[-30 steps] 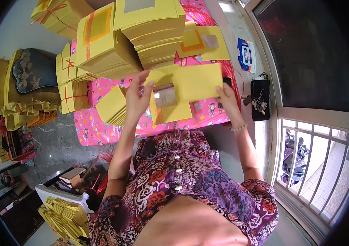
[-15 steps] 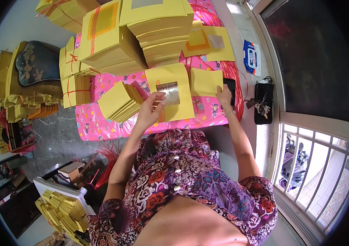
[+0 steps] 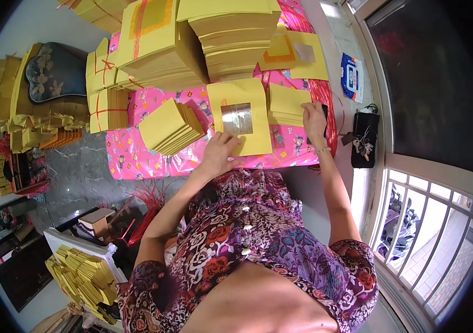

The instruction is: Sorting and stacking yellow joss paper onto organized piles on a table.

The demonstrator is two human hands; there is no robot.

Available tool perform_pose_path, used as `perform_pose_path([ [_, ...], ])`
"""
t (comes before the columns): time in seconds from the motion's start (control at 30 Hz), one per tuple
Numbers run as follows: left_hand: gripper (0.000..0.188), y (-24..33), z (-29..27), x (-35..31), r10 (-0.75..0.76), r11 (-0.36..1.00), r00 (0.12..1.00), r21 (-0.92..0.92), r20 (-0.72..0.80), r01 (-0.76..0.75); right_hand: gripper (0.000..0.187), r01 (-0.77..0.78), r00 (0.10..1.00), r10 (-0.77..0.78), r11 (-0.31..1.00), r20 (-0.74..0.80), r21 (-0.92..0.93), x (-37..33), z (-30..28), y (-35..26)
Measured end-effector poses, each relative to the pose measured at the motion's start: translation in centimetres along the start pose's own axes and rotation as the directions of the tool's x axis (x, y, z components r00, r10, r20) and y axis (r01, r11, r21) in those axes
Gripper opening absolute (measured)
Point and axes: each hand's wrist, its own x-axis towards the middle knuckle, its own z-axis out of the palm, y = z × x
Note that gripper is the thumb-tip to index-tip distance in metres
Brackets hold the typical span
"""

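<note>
A yellow paper sheet with a silver foil square (image 3: pixel 240 116) lies flat on the pink patterned cloth (image 3: pixel 136 150). My left hand (image 3: pixel 219 152) presses its lower left corner, fingers spread. My right hand (image 3: pixel 314 119) rests on the right edge of a small stack of yellow sheets (image 3: pixel 286 104) beside it. To the left sits a tilted stack of plain yellow sheets (image 3: pixel 171 126).
Tall piles of yellow paper (image 3: pixel 231 36) and tied bundles (image 3: pixel 107 105) fill the far side of the cloth. More yellow bundles (image 3: pixel 3 100) lie at the left, and some in a white bin (image 3: pixel 81 272). A black pouch with keys (image 3: pixel 363 139) lies by the window frame.
The foil-square sheet was held up in both hands, then laid flat on the cloth. My right hand moved off it to the small stack at the right.
</note>
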Motion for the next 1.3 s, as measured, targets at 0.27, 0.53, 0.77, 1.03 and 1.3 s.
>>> perform_pose_path([
  [0.27,0.05,-0.8,0.5,0.0,-0.018,0.998,0.997,0.066,0.077,0.013,0.027,0.315,0.808,-0.461,0.864,0.366,0.392,-2.4,-4.3,-10.8],
  [0.53,0.024,-3.7,-0.6,1.4,-0.015,0.946,0.99,-0.319,0.139,0.059,0.024,0.416,0.663,-0.606,0.786,0.439,0.457,-2.5,-2.9,-12.4],
  [0.77,0.025,-7.0,0.5,3.4,-0.203,0.673,0.882,-0.594,0.425,0.44,0.02,0.198,0.689,-0.505,0.821,0.52,0.535,-0.8,-1.1,-11.8],
  [1.03,0.026,-7.5,1.2,3.9,-0.267,0.572,0.858,-0.645,0.438,0.507,0.021,0.055,0.691,-0.426,0.837,0.584,0.545,-0.3,-0.2,-11.8],
  [1.3,0.023,-7.7,1.6,4.0,-0.292,0.569,0.843,-0.627,0.452,0.533,0.02,-0.006,0.719,-0.378,0.836,0.584,0.549,-0.8,0.2,-11.5],
])
